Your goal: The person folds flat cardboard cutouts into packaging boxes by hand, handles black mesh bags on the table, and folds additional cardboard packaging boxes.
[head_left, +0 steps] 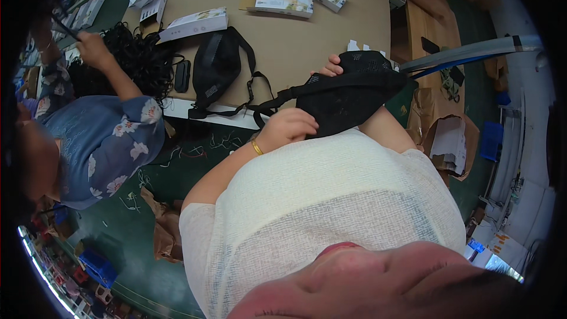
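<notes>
A black padded fabric belt (354, 91) with mesh panels and a strap is held up in front of my chest, over the table's near edge. My left hand (287, 127), a gold bracelet at its wrist, has its fingers curled on the belt's lower left edge. Behind the belt reaches my right arm; only some fingers of my right hand (331, 66) show, bent over the upper left edge, and the palm is hidden. A second black belt (217, 65) lies on the table to the left, its strap and buckle trailing toward the held one.
Several white printed boxes (283, 3) lie on the brown tabletop (331, 29). A small black case (182, 76) and a heap of black cords (139, 59) sit at left, beside a co-worker in a blue floral top (112, 136). A metal bar (472, 52) crosses at right.
</notes>
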A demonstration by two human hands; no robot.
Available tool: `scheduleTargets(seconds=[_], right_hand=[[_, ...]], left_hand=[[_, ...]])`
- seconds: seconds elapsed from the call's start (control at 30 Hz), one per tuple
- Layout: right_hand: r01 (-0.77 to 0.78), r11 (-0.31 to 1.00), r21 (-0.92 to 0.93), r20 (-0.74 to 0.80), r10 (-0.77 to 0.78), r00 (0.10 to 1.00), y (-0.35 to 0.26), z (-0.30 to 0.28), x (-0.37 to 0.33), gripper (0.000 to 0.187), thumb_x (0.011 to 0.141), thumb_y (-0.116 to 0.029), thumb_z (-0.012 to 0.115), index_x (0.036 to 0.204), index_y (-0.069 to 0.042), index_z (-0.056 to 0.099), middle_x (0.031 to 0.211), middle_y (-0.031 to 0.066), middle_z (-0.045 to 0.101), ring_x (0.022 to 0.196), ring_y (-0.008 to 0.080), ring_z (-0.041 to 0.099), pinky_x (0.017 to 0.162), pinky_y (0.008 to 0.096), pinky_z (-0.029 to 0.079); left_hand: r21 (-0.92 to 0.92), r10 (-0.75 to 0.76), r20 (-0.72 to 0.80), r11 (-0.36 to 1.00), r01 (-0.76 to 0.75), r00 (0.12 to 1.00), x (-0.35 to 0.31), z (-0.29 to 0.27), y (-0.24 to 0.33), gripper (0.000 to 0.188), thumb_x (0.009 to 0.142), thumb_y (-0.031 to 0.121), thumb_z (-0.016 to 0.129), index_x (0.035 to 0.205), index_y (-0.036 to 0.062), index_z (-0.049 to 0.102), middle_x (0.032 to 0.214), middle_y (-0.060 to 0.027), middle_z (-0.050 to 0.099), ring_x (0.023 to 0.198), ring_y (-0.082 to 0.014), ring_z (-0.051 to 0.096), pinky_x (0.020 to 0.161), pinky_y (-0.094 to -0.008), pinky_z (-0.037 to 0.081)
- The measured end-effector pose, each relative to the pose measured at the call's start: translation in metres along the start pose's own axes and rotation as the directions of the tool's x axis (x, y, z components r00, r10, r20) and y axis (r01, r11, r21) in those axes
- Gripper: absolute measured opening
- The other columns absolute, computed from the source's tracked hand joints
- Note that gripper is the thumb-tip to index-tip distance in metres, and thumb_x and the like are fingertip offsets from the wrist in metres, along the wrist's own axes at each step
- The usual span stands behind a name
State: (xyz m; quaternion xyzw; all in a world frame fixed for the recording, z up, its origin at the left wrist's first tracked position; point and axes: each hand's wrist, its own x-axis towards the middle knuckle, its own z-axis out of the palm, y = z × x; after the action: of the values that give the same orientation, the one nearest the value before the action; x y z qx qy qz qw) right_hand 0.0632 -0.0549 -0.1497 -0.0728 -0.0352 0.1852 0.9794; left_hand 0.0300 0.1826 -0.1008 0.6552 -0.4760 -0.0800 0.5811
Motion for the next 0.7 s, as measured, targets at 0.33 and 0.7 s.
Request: scheduleTargets(seconds=[0.33,0.7], right_hand=[[-0.262,0.861,-0.436,-0.677,-0.121,0.726,0.005,-0.044,-0.009,0.023,0.09,-0.029,0.045,0.094,-0.008,0.052,0.084,0.0086,0.055,0.084,0.0242,0.054,0.081,0.0425,0.045],[-0.492,0.802,-0.339,-0.939,-0.318,0.127,0.023,-0.083,0.0,0.027,0.055,0.007,0.045,0.082,0.003,0.046,0.086,0.0163,0.046,0.085,0.0381,0.049,0.078,0.0485,0.047]], left_hand=[[0.162,-0.667,0.059,0.741,0.652,0.743,-0.063,0.033,-0.106,0.049,0.081,0.03,0.056,0.122,0.0047,0.048,0.125,-0.0172,0.048,0.115,-0.0328,0.045,0.097,-0.0381,0.035],[0.676,-0.84,-0.15,0.298,0.674,0.522,-0.109,-0.012,-0.097,0.033,0.075,0.02,0.063,0.105,0.0078,0.058,0.099,-0.0136,0.06,0.09,-0.0331,0.057,0.078,-0.0415,0.046]])
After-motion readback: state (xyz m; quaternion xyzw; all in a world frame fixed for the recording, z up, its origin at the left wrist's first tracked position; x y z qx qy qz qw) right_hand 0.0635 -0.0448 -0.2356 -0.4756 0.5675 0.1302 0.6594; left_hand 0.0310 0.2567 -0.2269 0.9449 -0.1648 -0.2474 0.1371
